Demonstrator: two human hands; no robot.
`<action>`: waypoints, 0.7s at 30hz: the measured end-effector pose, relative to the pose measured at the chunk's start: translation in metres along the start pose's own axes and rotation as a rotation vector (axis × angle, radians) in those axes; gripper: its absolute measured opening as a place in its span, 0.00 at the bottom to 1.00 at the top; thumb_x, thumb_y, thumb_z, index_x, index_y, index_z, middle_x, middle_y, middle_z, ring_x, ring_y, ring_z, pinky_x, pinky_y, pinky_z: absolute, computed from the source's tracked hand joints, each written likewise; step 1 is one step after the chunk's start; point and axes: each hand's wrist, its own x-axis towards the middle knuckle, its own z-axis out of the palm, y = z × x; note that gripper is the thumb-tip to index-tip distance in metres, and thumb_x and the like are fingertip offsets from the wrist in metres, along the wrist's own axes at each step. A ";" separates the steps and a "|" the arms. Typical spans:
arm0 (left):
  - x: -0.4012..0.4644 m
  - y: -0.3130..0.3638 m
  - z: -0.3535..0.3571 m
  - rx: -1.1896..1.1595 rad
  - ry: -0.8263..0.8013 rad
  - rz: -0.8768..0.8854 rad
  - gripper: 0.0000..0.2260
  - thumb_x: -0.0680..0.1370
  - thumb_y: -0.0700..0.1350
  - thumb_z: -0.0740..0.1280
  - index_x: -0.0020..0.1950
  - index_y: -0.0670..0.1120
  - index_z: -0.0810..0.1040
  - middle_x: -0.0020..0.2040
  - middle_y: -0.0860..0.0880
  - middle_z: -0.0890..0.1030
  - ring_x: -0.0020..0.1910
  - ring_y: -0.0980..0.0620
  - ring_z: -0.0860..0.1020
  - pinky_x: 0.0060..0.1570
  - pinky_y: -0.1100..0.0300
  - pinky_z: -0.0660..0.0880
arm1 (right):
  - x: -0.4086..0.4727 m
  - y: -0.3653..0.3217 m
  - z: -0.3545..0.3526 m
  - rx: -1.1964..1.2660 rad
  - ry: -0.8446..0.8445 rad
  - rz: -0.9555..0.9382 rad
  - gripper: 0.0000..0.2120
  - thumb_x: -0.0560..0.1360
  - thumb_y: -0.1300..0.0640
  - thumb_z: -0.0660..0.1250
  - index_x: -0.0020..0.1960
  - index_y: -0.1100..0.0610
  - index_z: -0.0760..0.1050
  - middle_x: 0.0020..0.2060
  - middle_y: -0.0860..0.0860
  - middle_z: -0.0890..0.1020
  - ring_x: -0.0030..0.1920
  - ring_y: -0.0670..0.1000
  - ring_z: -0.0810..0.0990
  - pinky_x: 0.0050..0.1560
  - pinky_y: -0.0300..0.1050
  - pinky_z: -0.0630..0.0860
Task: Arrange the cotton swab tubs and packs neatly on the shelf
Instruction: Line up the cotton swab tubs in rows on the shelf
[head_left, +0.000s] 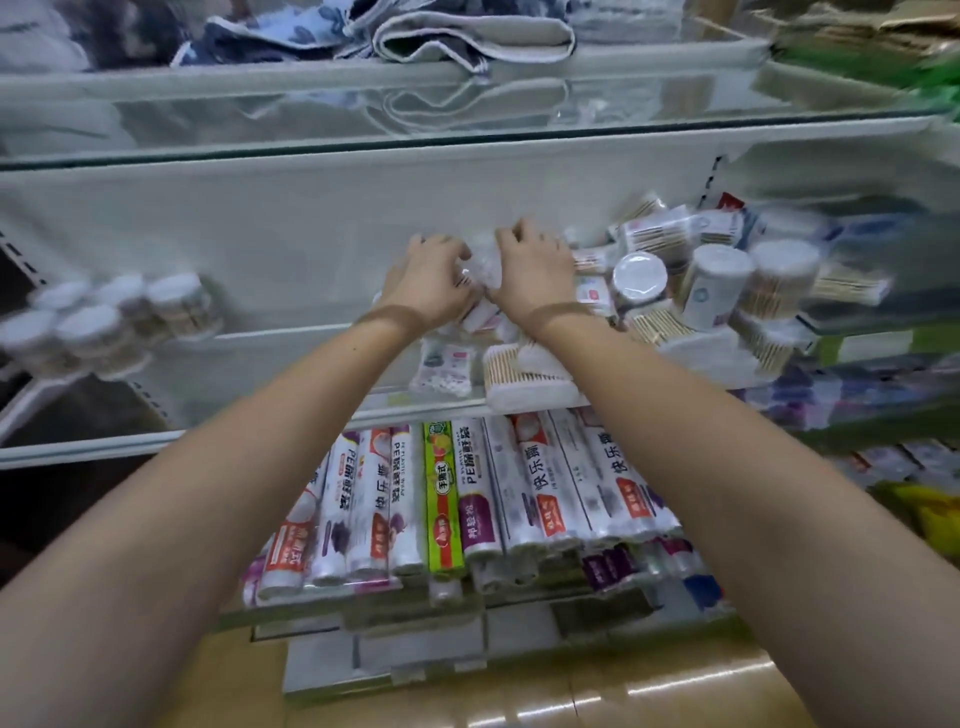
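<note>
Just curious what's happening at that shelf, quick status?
Left hand and right hand both grip a clear pack. Tubs jumbled at right. Nothing blocking.

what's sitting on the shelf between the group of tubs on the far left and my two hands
Nothing: in the head view that stretch of shelf is bare between the standing tubs at left and the left hand and right hand, which hold a clear pack.

A: Bright, even light; streaks of glare on the floor (597, 706) at 6 o'clock.

B: Blur?

A: Heavy smearing at 3 and 9 o'clock: the tubs (104, 322) are ghosted. The centre is sharper. Shelf (467, 140) edges bow, wide-angle style.
</note>
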 end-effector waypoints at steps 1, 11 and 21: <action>-0.001 0.000 0.001 0.007 0.003 -0.011 0.18 0.75 0.48 0.69 0.64 0.46 0.77 0.58 0.47 0.78 0.61 0.41 0.70 0.57 0.48 0.72 | 0.000 0.001 0.001 -0.008 0.001 0.000 0.30 0.73 0.40 0.70 0.67 0.56 0.70 0.63 0.56 0.73 0.61 0.60 0.74 0.60 0.52 0.67; -0.008 -0.003 -0.002 -0.196 0.071 -0.117 0.27 0.76 0.48 0.69 0.73 0.42 0.69 0.69 0.42 0.73 0.70 0.42 0.69 0.68 0.49 0.67 | -0.001 0.001 -0.022 0.603 0.138 0.253 0.30 0.71 0.37 0.68 0.64 0.56 0.76 0.59 0.54 0.77 0.61 0.56 0.75 0.64 0.51 0.70; -0.035 -0.045 -0.032 -0.269 0.223 -0.159 0.31 0.64 0.56 0.74 0.64 0.46 0.76 0.57 0.45 0.80 0.57 0.42 0.77 0.57 0.46 0.74 | -0.009 -0.055 -0.029 0.847 0.103 0.172 0.22 0.74 0.39 0.67 0.61 0.52 0.79 0.56 0.51 0.82 0.58 0.54 0.78 0.60 0.49 0.73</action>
